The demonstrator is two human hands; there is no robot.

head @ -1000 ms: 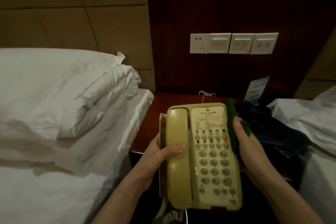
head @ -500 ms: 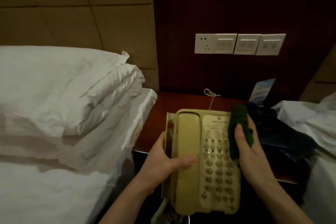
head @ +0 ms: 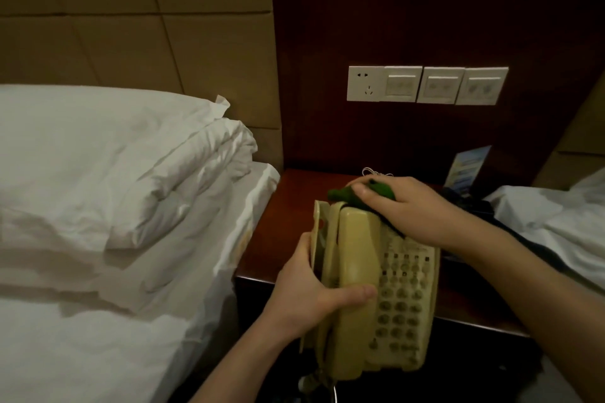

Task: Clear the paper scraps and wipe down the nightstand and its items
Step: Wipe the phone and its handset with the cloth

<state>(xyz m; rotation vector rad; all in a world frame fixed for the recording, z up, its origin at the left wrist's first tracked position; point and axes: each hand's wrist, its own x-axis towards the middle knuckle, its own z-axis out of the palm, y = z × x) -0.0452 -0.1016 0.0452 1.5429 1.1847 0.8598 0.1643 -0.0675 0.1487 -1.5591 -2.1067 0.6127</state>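
Head view: a cream telephone (head: 376, 291) is held above the front edge of the dark wooden nightstand (head: 288, 206), its handset seated in the cradle. The left hand (head: 311, 298) grips the phone's left side, thumb laid across the handset and fingers wrapped behind. The right hand (head: 402, 206) presses a green cloth (head: 343, 195) against the phone's top edge, fingers curled over it. A small card (head: 466, 170) stands at the nightstand's back right, possibly leaning on the wall panel. White bedding (head: 114, 190) lies to the left.
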